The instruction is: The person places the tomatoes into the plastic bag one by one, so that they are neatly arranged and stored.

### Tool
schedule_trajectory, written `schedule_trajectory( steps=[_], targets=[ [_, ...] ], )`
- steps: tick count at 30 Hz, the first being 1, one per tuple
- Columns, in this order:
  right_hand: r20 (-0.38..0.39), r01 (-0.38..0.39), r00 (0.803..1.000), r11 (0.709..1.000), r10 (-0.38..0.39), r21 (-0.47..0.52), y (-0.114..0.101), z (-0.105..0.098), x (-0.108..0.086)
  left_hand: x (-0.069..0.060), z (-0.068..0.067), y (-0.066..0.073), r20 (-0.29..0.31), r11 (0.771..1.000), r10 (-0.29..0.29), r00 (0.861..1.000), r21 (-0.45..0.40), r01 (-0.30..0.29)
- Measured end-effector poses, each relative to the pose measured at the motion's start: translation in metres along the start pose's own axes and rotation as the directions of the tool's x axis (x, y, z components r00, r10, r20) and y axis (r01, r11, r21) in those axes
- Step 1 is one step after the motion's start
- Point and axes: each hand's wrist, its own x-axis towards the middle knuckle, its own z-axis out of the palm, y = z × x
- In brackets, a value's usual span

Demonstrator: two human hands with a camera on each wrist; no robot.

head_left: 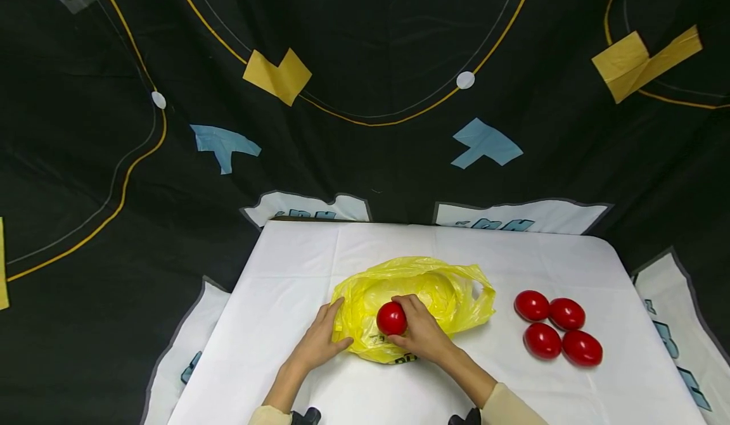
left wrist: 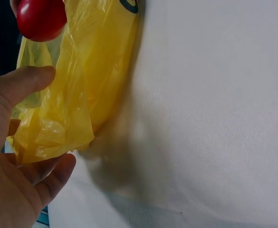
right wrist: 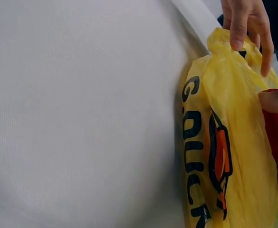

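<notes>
A yellow plastic bag [head_left: 365, 285] lies on the white table with its mouth spread. Over its opening, my right hand [head_left: 424, 333] grips a shiny red ball-like object [head_left: 391, 318] between thumb and fingers. My left hand [head_left: 322, 339] is at the bag's left edge, thumb and fingers spread around the plastic. In the left wrist view the left thumb lies against the bag [left wrist: 58, 123] and the fingers sit beneath its edge, with the red object [left wrist: 41, 19] above. The right wrist view shows dark lettering on the bag [right wrist: 243, 156] and part of the red object [right wrist: 277, 130].
Several red rounded objects [head_left: 543, 341] sit grouped on the right side of the white table [head_left: 296, 254]. Behind the table hangs a black cloth [head_left: 365, 159] with yellow lines and blue and white shapes.
</notes>
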Motion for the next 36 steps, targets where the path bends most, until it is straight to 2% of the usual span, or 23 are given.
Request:
schedule_trajectory(
  steps=[7, 23, 36],
  targets=[
    [0.02, -0.023, 1.0, 1.0, 0.023, -0.016, 0.002, 0.006, 0.002, 0.0, 0.001, -0.001, -0.004, 1.0, 0.011, 1.0, 0.001, -0.011],
    [0.065, -0.05, 0.997, 0.998, 0.052, -0.027, 0.004, 0.015, 0.008, 0.0, 0.0, 0.0, -0.001, 1.0, -0.01, 1.0, 0.004, 0.01],
    [0.044, -0.028, 0.999, 0.998, 0.03, -0.059, 0.005, 0.024, 0.011, 0.0, 0.001, 0.001, 0.009, 1.0, -0.019, 1.0, 0.003, 0.019]
  ],
)
